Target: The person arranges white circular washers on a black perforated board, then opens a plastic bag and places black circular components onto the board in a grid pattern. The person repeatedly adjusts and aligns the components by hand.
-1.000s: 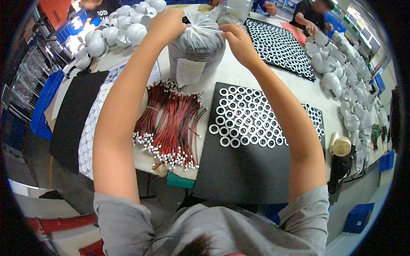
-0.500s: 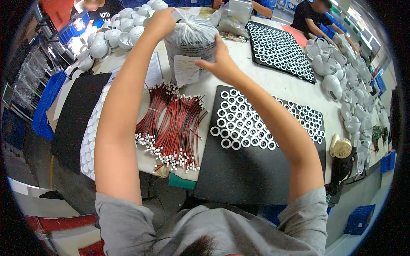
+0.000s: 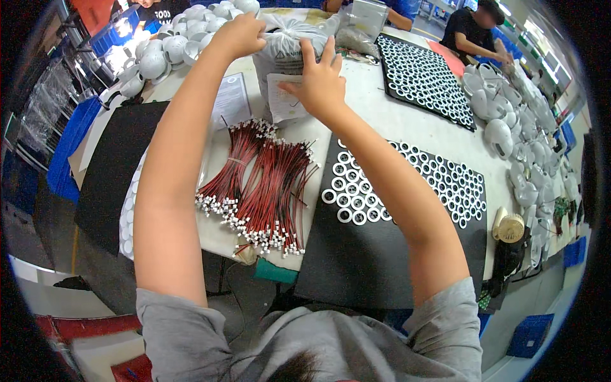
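Observation:
At the far side of the table stands a white plastic bag (image 3: 280, 56), gathered at the top, with a paper label (image 3: 284, 109) on its front. My left hand (image 3: 245, 35) is closed at the bag's upper left edge and appears to grip the plastic. Against the bag's right front rests my right hand (image 3: 320, 81), its fingers spread and its thumb over the label. Nearer to me lie bundles of red and black wires (image 3: 273, 191) with white connectors. White rings (image 3: 345, 216) are spread on a black mat (image 3: 356, 267), partly hidden under my right forearm.
White dome-shaped shells are heaped at the far left (image 3: 153, 63) and along the right (image 3: 498, 137). A second black tray of rings (image 3: 426, 83) lies at the far right. A beige round-headed device (image 3: 510, 227) sits at the right edge. Other people work across the table.
The bag sits lower and farther away. My left hand has shifted from its gathered top to its left edge, and my right hand's fingers have spread across the front.

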### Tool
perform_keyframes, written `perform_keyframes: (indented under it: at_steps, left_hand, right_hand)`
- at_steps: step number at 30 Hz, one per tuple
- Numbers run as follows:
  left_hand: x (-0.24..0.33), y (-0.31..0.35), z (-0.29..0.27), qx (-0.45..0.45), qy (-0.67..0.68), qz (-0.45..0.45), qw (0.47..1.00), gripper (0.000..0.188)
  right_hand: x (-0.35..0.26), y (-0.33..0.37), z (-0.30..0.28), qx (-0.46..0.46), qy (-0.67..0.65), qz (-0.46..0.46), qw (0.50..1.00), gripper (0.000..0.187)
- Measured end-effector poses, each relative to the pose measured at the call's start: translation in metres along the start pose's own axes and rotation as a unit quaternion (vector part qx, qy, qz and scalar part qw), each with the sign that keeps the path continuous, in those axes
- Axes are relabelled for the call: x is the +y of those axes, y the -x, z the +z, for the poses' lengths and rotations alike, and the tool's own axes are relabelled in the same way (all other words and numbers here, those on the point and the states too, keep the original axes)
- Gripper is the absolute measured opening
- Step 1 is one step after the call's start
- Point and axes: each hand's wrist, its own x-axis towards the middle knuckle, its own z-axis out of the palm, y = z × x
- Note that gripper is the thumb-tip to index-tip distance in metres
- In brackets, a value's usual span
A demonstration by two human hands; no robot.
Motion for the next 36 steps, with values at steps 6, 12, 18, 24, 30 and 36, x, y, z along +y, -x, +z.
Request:
perform_keyframes:
  at_steps: [6,12,18,24,30,36]
  left_hand:
    - [-0.025,0.002,0.014,0.067,-0.047,0.08,0.993,0.015]
    - [-0.019,0.015,0.008,0.104,-0.074,0.102,0.987,0.014]
    - [0.011,0.05,-0.013,0.174,-0.091,0.14,0.971,0.015]
    - [0.037,0.09,-0.026,0.115,0.007,0.118,0.986,0.015]
    - [0.036,0.128,-0.012,0.062,0.173,0.022,0.983,0.021]
    - [0.053,0.138,-0.008,0.171,0.148,0.075,0.971,0.016]
  right_hand:
    - [-0.001,-0.019,-0.01,-0.043,0.01,-0.006,0.999,0.085]
    - [0.023,-0.049,-0.013,-0.084,0.001,-0.01,0.996,0.095]
    - [0.04,-0.049,-0.006,-0.091,-0.03,-0.007,0.995,0.095]
    - [0.034,-0.018,0.0,-0.169,-0.119,0.147,0.967,0.062]
    - [0.001,0.014,0.014,-0.186,-0.164,0.142,0.958,0.062]
    - [-0.003,0.027,0.006,-0.36,-0.585,0.277,0.672,0.089]
